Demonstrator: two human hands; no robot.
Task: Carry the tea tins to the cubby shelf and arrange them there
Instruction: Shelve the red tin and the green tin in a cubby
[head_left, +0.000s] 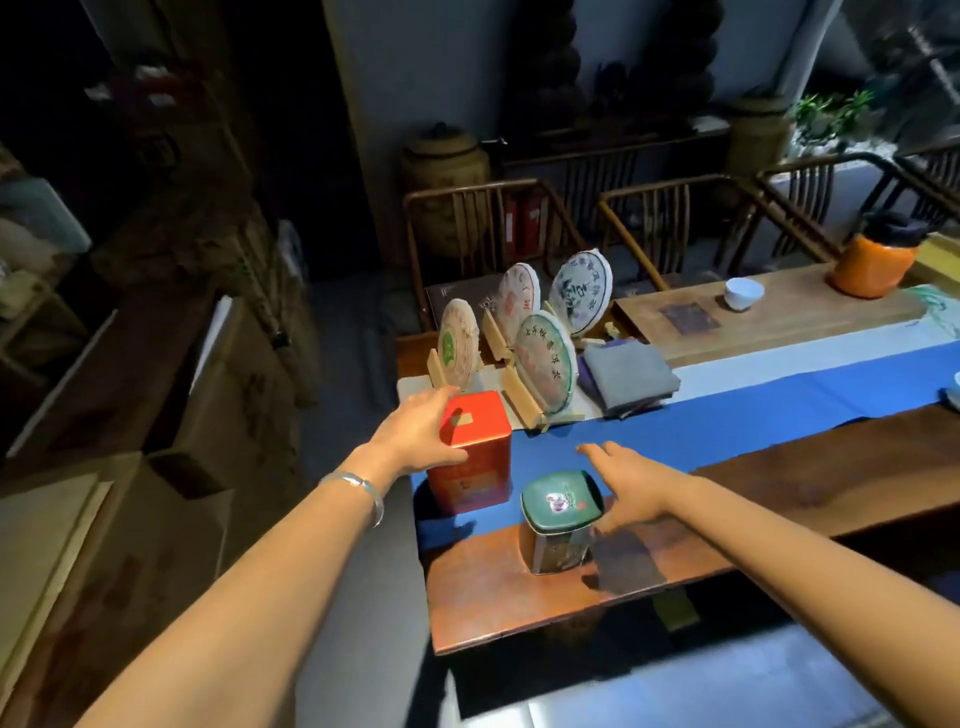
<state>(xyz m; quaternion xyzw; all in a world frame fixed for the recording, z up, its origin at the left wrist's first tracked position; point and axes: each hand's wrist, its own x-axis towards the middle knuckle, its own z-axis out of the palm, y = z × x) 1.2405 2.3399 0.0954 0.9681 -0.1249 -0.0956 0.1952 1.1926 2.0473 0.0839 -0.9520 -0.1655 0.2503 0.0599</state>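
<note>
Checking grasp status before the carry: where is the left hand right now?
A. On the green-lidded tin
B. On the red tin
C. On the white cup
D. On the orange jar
B: the left hand is wrapped around the upper side of the red tin, which is standing on the blue runner.

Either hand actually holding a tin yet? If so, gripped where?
The left hand is on the upper left side of the red tin, which stands on the table; a closed grip cannot be told. The right hand is open beside the green tin, holding nothing.
</note>
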